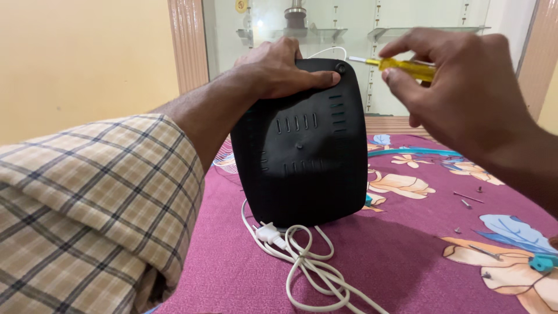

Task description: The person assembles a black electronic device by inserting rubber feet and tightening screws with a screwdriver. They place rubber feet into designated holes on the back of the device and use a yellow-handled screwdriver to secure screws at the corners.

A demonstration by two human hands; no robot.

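Black appliance base standing on a flowered magenta cloth, in a room with yellow walls and glass shelves.

The black base (pixel 302 145) stands upright near the cloth's (pixel 407 256) middle, long axis vertical, underside facing the camera. Left hand (pixel 279 67) presses flat on its top edge; right hand (pixel 459 75) pinches a yellow screwdriver (pixel 401 67), tip pointing left at the top-corner screw (pixel 340 68).

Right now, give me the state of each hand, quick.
Left hand: open, flat on top of the black panel, steadying it.
Right hand: closed on a yellow screwdriver.
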